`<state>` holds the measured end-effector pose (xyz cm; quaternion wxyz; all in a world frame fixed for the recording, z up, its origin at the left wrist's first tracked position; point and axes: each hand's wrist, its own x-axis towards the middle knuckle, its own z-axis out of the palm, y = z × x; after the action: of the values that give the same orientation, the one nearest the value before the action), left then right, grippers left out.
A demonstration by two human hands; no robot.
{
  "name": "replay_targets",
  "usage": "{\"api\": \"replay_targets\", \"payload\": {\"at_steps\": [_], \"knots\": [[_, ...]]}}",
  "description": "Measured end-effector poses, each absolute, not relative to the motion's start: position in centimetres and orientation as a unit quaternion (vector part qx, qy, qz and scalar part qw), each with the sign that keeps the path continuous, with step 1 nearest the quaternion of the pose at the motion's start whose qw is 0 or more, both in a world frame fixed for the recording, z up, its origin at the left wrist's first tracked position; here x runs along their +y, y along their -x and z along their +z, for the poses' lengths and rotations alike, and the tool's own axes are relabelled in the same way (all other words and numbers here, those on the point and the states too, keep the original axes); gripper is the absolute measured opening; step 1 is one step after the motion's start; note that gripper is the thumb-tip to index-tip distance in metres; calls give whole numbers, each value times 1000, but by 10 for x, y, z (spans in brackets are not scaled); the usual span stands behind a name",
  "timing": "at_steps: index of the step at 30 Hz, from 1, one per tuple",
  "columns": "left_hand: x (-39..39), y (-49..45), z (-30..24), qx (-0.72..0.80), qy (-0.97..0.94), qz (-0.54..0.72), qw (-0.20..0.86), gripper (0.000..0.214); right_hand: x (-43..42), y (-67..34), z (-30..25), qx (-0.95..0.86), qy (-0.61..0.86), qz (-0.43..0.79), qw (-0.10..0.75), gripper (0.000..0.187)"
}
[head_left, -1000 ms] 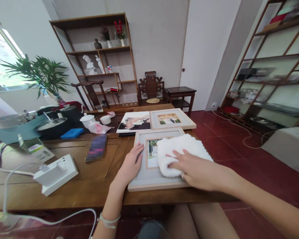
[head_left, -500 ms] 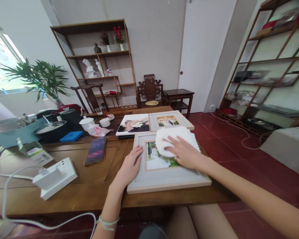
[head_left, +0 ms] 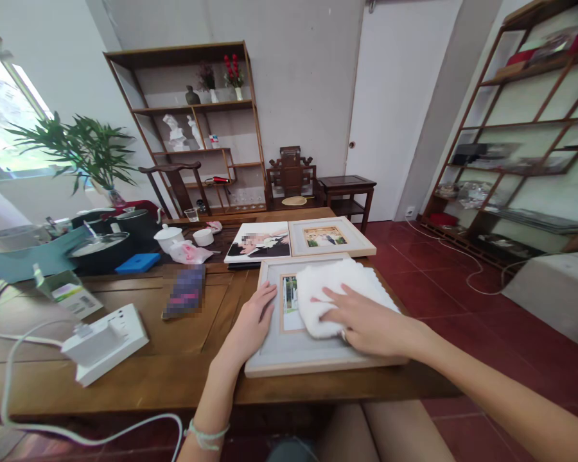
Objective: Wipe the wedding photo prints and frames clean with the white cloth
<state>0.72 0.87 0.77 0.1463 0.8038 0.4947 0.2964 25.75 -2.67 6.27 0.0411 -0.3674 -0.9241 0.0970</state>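
A light-wood picture frame lies flat at the table's front edge, with a wide pale mat around a small photo. My left hand rests along its left side, fingers stretched out over the edge. Under my right hand is a fluffy white cloth, gripped by spread, slightly bent fingers and pressed on the glass. The cloth covers most of the photo and the frame's right part. Just behind lie a second framed photo and a white-bordered picture on a dark one.
On the table at left are a white power strip with a cable, a small open box, a blurred purple item, a blue box, dark pots and a white lidded bowl. Shelves stand behind.
My right hand has moved the white cloth down and toward me over the photo, hiding more of it. My left hand has stayed on the frame's left side.
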Motion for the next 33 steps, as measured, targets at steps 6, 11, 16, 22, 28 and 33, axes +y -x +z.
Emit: {"api": "replay_targets", "payload": {"at_steps": [6,11,16,22,28,33], "knots": [[7,-8,8,501,-801,294,147,40,-90,-262,88,-919,352,174,33,57],[8,-8,8,496,-805,291,146,40,-59,-257,65,-910,385,145,54,62],[8,-7,10,496,-802,295,154,40,16,-258,44,-901,425,17,82,61],[8,-6,9,489,-801,308,155,39,56,-250,42,-906,412,-25,91,58],[8,-7,9,493,-802,298,157,41,3,-250,51,-930,355,78,59,58],[9,-8,9,498,-803,288,156,42,-58,-252,81,-924,307,226,25,58]]}}
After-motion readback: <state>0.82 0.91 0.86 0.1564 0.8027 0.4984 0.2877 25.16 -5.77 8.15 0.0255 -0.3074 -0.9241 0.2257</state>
